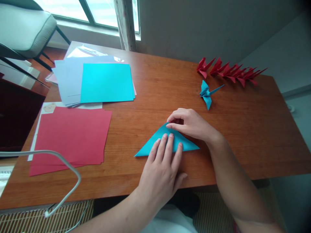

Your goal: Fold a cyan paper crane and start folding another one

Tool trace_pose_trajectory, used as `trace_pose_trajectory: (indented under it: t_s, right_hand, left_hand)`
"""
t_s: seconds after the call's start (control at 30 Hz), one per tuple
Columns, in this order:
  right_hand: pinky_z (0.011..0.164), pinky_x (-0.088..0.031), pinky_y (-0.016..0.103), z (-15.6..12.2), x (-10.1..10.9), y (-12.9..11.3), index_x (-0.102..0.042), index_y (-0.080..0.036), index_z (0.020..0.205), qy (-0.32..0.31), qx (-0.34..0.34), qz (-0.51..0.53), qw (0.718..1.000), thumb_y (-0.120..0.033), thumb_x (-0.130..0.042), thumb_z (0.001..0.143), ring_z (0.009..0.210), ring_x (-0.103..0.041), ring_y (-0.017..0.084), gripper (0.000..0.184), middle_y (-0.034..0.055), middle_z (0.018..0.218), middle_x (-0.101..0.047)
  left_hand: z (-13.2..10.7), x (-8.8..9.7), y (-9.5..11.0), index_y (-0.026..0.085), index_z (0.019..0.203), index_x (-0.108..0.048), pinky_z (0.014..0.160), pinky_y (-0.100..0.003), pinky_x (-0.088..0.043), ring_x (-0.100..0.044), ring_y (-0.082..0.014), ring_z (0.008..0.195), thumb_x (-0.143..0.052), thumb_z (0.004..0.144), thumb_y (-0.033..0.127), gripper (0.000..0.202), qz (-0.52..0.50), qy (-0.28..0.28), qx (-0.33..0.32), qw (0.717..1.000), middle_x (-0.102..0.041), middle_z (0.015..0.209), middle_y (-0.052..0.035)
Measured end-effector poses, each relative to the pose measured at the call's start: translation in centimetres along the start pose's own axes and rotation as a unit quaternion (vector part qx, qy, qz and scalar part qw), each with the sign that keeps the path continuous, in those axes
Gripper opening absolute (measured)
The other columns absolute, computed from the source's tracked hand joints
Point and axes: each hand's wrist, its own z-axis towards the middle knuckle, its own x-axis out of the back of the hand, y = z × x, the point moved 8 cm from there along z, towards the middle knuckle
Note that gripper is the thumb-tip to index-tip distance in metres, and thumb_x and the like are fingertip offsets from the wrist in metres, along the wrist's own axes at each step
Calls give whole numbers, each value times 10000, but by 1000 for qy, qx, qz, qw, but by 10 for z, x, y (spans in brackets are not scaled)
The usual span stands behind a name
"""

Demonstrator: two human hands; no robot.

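A blue sheet folded into a triangle [155,142] lies on the wooden table [150,90] near its front edge. My left hand [162,168] lies flat on the triangle's lower middle, fingers stretched out and pressing the paper down. My right hand [191,124] rests at the triangle's top corner, with its fingertips pinched on the paper's tip. Both forearms come in from the bottom of the view.
A stack of red sheets [70,139] lies at the front left. Behind it lies a pale lilac stack with a cyan sheet [105,82] on top. A blue paper crane [206,94] and a row of red paper cranes [230,72] sit at the back right. A chair [24,29] stands at the far left.
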Motion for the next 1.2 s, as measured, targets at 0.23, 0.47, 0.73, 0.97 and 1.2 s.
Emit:
trace_pose_trajectory:
  t_s: [0.23,0.47,0.73,0.97,1.2]
  right_hand:
    - [731,-465,282,0,0,-1,-739,-189,860,-2,4,-10,1000,-193,-698,887,806,-644,164,49,27,840,-733]
    - [717,-450,288,-1,-1,-7,-736,-185,844,-5,16,-20,1000,-212,-713,884,792,-625,171,53,25,802,-723]
    - [732,-454,298,2,-4,-4,-741,-192,832,4,22,-18,1000,-214,-702,897,795,-629,176,79,27,806,-726]
    - [733,-460,301,1,-4,-3,-752,-190,836,6,25,-11,1000,-225,-700,900,796,-636,177,89,30,812,-731]
    - [738,-468,306,1,-4,-3,-755,-188,839,2,23,-7,1000,-216,-701,899,810,-637,181,86,32,819,-734]
  left_hand:
    - [0,1,0,112,1551,-376,1222,-516,-219,-281,-409,1522,-515,957,587,773,1,0,0,1000,-321,1629,-252]
    - [0,1,1,101,1531,-403,1214,-518,-227,-292,-413,1516,-513,957,584,759,6,-3,-4,1000,-358,1607,-262]
    - [0,1,1,90,1526,-403,1212,-512,-216,-300,-414,1513,-526,948,587,772,6,-1,-6,1000,-333,1618,-267]
    - [0,-1,0,101,1534,-396,1215,-516,-206,-285,-413,1519,-508,958,586,761,-4,-4,-6,1000,-322,1624,-261]
    - [1,0,0,102,1535,-401,1217,-515,-207,-294,-414,1515,-518,956,581,761,-11,-2,-6,1000,-321,1623,-263]
